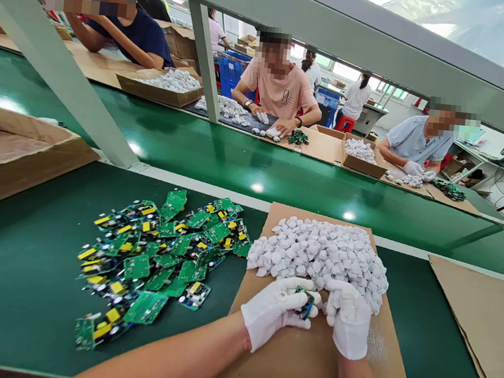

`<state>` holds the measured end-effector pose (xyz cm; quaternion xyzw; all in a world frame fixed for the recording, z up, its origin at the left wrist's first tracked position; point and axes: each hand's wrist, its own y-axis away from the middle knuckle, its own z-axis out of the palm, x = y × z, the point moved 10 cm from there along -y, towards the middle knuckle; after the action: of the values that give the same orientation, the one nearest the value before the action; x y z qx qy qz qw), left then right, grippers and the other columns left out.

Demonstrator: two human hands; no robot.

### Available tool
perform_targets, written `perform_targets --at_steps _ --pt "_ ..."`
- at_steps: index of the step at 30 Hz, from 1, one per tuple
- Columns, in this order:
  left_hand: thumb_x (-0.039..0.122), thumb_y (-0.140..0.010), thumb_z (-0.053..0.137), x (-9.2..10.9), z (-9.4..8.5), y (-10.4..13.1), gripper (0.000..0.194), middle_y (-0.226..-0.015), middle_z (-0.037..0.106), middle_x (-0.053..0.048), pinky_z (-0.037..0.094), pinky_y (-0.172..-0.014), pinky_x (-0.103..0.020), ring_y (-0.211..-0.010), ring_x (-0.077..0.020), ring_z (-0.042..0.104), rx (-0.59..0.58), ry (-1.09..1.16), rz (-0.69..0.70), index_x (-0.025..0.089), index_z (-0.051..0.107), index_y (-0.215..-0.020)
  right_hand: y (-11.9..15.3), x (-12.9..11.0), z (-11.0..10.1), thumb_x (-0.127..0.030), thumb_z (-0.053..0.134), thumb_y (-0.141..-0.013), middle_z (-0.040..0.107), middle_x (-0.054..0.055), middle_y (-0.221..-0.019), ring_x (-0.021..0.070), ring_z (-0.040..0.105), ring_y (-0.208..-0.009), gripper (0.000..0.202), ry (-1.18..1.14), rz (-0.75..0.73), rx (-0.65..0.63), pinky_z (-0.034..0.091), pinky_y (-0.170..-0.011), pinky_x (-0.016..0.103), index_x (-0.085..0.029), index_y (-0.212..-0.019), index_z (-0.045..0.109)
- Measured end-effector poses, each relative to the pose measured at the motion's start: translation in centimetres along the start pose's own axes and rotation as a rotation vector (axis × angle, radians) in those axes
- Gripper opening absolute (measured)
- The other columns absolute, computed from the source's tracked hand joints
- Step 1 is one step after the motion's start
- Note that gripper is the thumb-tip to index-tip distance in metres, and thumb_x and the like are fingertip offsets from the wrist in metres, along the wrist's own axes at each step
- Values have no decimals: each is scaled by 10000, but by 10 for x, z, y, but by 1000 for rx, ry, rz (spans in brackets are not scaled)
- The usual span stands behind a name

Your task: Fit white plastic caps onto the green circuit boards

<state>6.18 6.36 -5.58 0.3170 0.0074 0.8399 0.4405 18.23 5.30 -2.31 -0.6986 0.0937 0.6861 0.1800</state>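
My left hand [280, 310], in a white glove, holds a small green circuit board [303, 303] between thumb and fingers, above a cardboard sheet [289, 359]. Close beside it, my right hand [349, 318] wears a white glove too. Its fingers are curled together at the near edge of a heap of small white pieces [317, 249]; what they grip, if anything, is hidden. Left of the cardboard lies a loose pile of green circuit boards [160, 254] with yellow and dark components.
An open cardboard box [23, 155] stands at the left, and another cardboard sheet [479, 324] lies at the right. A grey frame [338, 37] crosses above the green bench. Across it sit several co-workers, one in a pink shirt [283, 91], with boxes [159, 88] of white pieces.
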Motion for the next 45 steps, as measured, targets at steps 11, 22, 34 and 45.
perform_targets --at_steps 11,22,34,45 --pt "238 -653 724 40 10 9 197 -1110 614 -78 392 -903 -386 -1047 -245 543 -55 -190 337 185 649 -827 10 -19 32 -284 635 -741 479 -61 -495 78 401 -395 218 173 -143 -246 306 -371 190 -196 -936 595" --pt "338 -643 723 37 11 5 344 -809 626 -46 447 -716 -287 -726 -141 549 -15 -458 240 143 667 -921 10 12 40 -353 579 -743 460 -45 -477 78 364 -393 244 108 228 -332 262 -337 181 -148 -873 607" --pt "409 -668 697 37 -8 -2 498 -959 596 -104 378 -389 -139 -610 -80 530 55 -212 226 141 599 -1075 1 11 18 -460 552 -819 590 -4 -600 76 447 -340 310 -16 156 -161 351 -327 202 -169 -907 615" --pt "333 -702 685 42 -3 4 467 -1086 581 -123 472 -529 -198 -726 -129 602 37 -133 216 156 558 -1115 -2 -18 23 -210 649 -749 611 30 -832 126 540 -625 14 -51 -165 -191 441 -515 250 -210 -735 650"
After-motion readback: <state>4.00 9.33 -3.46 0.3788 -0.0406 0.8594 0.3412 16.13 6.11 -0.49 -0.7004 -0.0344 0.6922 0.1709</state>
